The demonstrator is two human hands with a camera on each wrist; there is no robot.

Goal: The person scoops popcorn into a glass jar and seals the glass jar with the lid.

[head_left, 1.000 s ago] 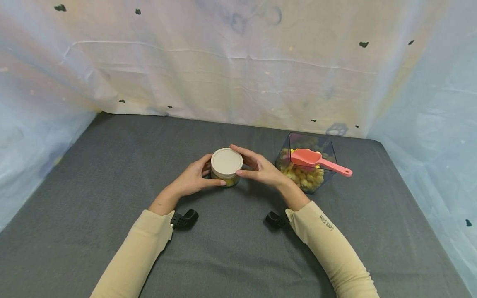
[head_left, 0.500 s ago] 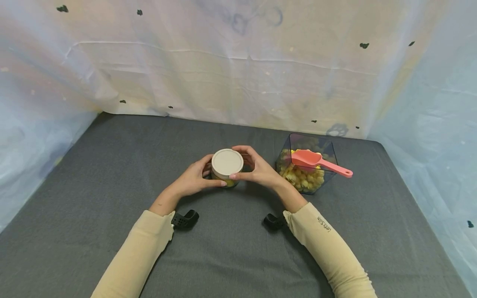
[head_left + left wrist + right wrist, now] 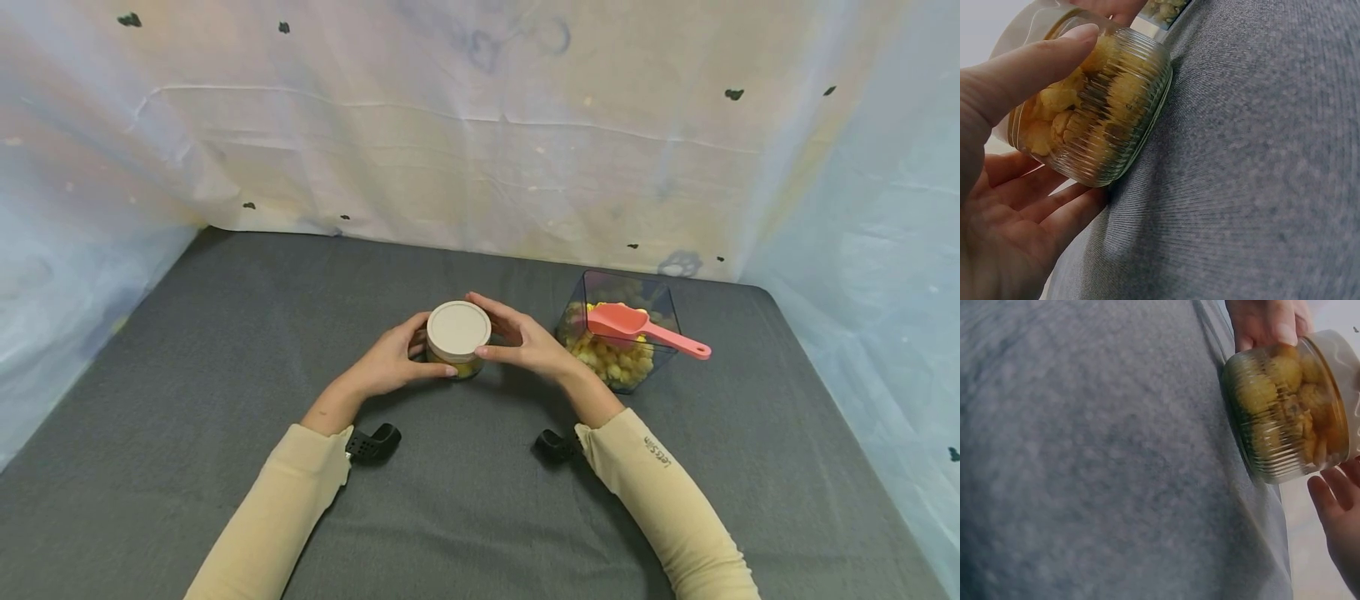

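A ribbed glass jar point(image 3: 1132, 94) with yellow popcorn inside stands upright on the grey cloth, capped by a round beige lid point(image 3: 459, 328). My left hand point(image 3: 381, 362) grips the jar's glass body from the left, thumb across the front and fingers behind. From the right, my right hand point(image 3: 534, 345) holds the lid's edge between the thumb at the front and fingers at the back. In the right wrist view, the right-hand fingers point(image 3: 1335, 487) are by the lid, partly cut off by the frame edge.
A clear, dark-tinted square container point(image 3: 666, 297) of popcorn point(image 3: 611, 362) stands to the right, close behind my right wrist. Across its top lies a pink scoop point(image 3: 626, 320), handle sticking out to the right. A pale curtain point(image 3: 480, 167) hangs along the table's back and sides.
My right thumb slid left along the lid's front edge, then back to the right, its fingers shifting with it. The left hand and the jar have stayed in place.
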